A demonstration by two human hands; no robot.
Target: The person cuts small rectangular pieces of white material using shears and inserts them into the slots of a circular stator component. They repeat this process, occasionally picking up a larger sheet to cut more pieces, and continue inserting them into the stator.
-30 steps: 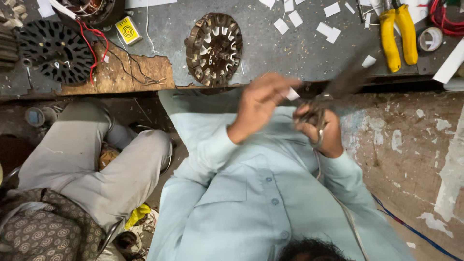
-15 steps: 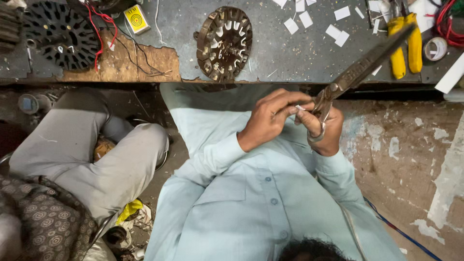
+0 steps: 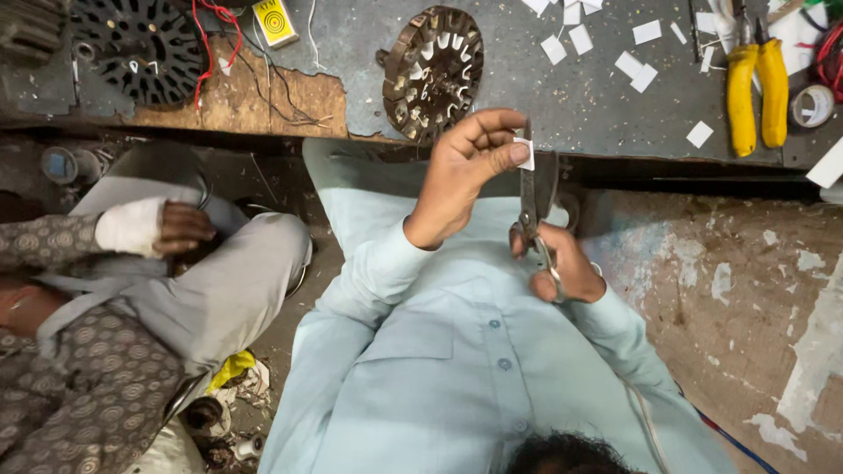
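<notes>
Left hand: the left hand (image 3: pixel 465 171) is raised in front of the chest, thumb and fingers pinching a small white paper piece (image 3: pixel 524 154) against the blades
Right hand: the right hand (image 3: pixel 562 268) is curled through the handles of the scissors (image 3: pixel 534 206), gripping them; the blades point up toward the bench edge
Paper piece: it sits at the scissor blades, just below the bench edge; the blades look nearly closed, though I cannot tell for sure from this angle
Bench: a worn grey workbench (image 3: pixel 527 96) with a bare wooden patch (image 3: pixel 263 101) at the left
On the bench: a round brown slotted metal part (image 3: pixel 432 72), a dark round slotted part (image 3: pixel 140 48) with red wires (image 3: pixel 211 44), scattered white paper bits (image 3: pixel 637 70), yellow-handled pliers (image 3: pixel 757 83), a tape roll (image 3: pixel 812 105)
Floor: stained, patchy concrete floor (image 3: pixel 746 290) at the right
Beside: another person's bandaged hand (image 3: pixel 154 226) rests on a grey-trousered knee (image 3: pixel 255 263)
</notes>
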